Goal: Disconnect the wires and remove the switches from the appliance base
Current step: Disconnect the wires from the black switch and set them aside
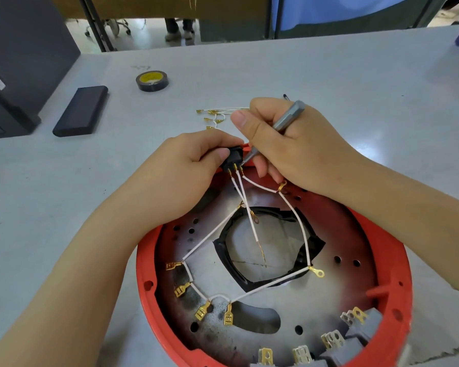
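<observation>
A black switch [233, 156] is pinched by the left hand [194, 165] at the far rim of the red base [382, 250]; a screwdriver [281, 123] is gripped by the right hand [289, 144], its tip at the switch. White wires [249, 207] hang from the switch terminals into the base.

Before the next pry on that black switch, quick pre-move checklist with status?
1. Left hand grips the black switch: ok.
2. Right hand holds the grey tool, tip at the switch's terminals: ok.
3. Wires off this switch: not ok, white wires are attached at its terminals.
4. Switch free of the red base: cannot tell, the hands cover the rim there.
5. Loose spade connectors out of the tool's path: ok, they lie near the rim closest to the person.
6. Grey switches removed: not ok, they sit in the near rim.
</observation>
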`<state>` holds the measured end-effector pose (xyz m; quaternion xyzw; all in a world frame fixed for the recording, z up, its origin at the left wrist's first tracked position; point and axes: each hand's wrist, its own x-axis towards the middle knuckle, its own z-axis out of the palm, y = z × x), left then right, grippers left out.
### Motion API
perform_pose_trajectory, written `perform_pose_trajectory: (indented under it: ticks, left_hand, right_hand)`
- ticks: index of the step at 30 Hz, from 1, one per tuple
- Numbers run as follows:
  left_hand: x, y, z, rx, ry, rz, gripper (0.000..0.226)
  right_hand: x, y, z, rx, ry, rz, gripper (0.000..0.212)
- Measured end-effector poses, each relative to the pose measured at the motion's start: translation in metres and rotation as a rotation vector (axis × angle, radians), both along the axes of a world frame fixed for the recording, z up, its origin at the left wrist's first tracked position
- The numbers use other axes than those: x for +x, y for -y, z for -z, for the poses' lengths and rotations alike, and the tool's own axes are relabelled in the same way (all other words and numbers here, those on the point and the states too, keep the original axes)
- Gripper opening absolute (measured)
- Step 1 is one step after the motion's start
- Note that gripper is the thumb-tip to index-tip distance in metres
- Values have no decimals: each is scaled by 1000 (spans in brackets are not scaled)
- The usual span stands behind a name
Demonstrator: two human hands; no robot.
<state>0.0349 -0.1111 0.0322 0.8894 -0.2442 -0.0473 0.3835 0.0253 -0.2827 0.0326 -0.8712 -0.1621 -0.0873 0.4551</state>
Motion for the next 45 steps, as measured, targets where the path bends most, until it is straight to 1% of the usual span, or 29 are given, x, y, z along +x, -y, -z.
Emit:
perform_pose_trajectory:
  ticks: [2, 5, 9, 12, 17, 21, 23, 27, 32, 38, 41, 45]
  left_hand:
    - [0, -1, 0, 7, 8, -4, 37]
    - [1, -1, 2, 14, 5, -14, 30]
    - [0, -1, 2, 14, 14, -20, 29]
    - [0, 0, 0, 14, 18, -18, 35]
    - [1, 1, 1, 10, 4, -20, 33]
    - [1, 1, 1, 12, 16, -29, 33]
    - [0, 1, 1, 7, 19, -25, 35]
    - [1, 1, 2, -7, -2, -20, 31]
    - [1, 1, 2, -9, 26, -4, 37]
    - [1, 1, 3, -9, 27, 3, 35]
    - [1, 0, 3, 6, 39, 8, 34]
    - [1, 0, 2, 19, 38, 9, 36]
  right_hand:
    - [-2, -1, 1, -11, 20, -12, 42]
    - [-6, -2, 3, -63, 73, -28, 40]
    - [-8, -4, 3, -69, 72, -20, 40]
    - [-4, -4, 0, -21, 21, -6, 41]
    - [4, -2, -7, 19, -74, -8, 41]
    - [14, -6, -9, -2, -150, -20, 41]
    - [13, -8, -8, -35, -127, -10, 42]
    - [6, -2, -4, 82, -56, 54, 43]
    - [1, -7, -2, -52, 21, 53, 43]
    - [-2, -8, -1, -28, 53, 69, 43]
    - [-4, -10, 0, -87, 64, 66, 44]
    - [-4, -12, -1, -71, 67, 75, 44]
